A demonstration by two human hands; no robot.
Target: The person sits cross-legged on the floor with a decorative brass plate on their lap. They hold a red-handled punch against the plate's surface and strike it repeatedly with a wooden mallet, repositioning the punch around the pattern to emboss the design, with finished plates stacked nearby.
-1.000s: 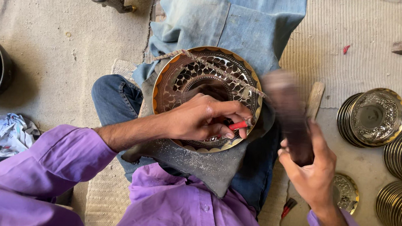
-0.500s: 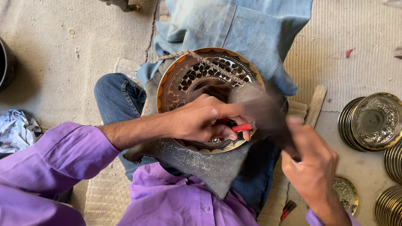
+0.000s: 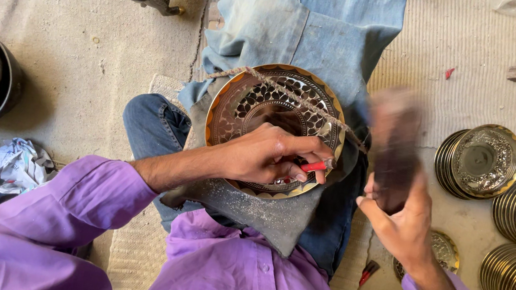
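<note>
Fingers (image 3: 307, 153) of my left hand (image 3: 263, 155) pinch a red-handled chisel (image 3: 314, 166), tip planted on the engraved brass plate (image 3: 256, 101) resting in my lap on a denim cloth (image 3: 319, 37). At three o'clock of the plate my right hand (image 3: 399, 221) clamps a dark mallet (image 3: 393, 145), blurred mid-swing. I judge this the chasing step, strike by strike; the next blow wants the chisel steady. Finished plates (image 3: 480, 160) stack further at three o'clock; a cord (image 3: 288, 94) crosses the plate's top.
</note>
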